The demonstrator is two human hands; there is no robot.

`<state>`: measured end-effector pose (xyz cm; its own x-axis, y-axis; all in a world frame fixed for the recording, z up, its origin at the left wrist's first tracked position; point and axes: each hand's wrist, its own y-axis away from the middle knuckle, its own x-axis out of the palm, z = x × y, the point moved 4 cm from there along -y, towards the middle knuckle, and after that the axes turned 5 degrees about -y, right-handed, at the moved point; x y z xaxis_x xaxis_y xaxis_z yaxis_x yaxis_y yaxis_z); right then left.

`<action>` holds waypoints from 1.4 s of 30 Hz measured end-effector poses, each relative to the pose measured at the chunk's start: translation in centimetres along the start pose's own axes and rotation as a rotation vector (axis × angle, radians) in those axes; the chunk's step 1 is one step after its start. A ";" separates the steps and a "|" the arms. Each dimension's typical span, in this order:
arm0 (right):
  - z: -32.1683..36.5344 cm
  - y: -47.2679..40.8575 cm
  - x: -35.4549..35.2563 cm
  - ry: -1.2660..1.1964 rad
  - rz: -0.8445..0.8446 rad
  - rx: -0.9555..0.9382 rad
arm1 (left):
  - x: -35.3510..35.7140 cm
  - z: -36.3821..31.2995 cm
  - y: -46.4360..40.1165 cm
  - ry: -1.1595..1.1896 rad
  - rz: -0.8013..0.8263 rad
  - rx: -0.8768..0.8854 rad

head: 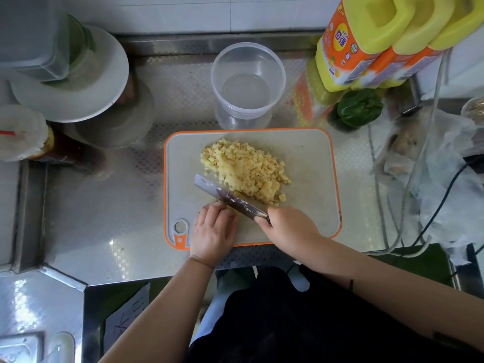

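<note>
right hand (290, 231) grips knife (230, 197) | left hand (213, 231) beside it | dice (246, 169) on board (309, 158)

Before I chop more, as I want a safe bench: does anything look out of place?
Yes. Cables trail across the counter right of the board, through crumpled bags and over the front edge; odd beside food and a knife.

The single head-worn camera looks almost straight down, from close above, at the cutting board (309, 158) in mid-frame on the steel counter (104, 205). Its wide angle reaches the tiled wall (183, 11) at the far edge, while the left hand (213, 231) and right hand (290, 231) show at the near side.
</note>
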<state>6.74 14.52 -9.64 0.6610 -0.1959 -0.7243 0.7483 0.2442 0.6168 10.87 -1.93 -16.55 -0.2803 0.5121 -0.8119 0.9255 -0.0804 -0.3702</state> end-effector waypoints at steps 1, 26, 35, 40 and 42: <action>0.2 0.3 0.1 0.012 -0.007 -0.006 | 0.0 0.1 0.1 -0.002 0.004 -0.007; 1.5 -1.5 3.0 -0.031 -0.012 0.018 | 0.8 1.0 0.7 0.051 0.027 -0.026; 0.5 -0.5 0.9 -0.070 -0.027 0.008 | -0.4 0.4 0.6 0.014 0.004 -0.011; 1.0 1.3 0.8 -0.030 -0.045 -0.036 | -0.4 0.9 0.7 -0.007 0.050 -0.060; 1.2 1.3 1.0 -0.016 -0.049 -0.044 | -0.3 1.0 0.5 -0.007 0.074 -0.079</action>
<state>8.40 13.48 -9.20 0.6245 -0.2235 -0.7484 0.7770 0.2754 0.5661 11.15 -2.95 -16.97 -0.2120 0.5016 -0.8387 0.9608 -0.0498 -0.2727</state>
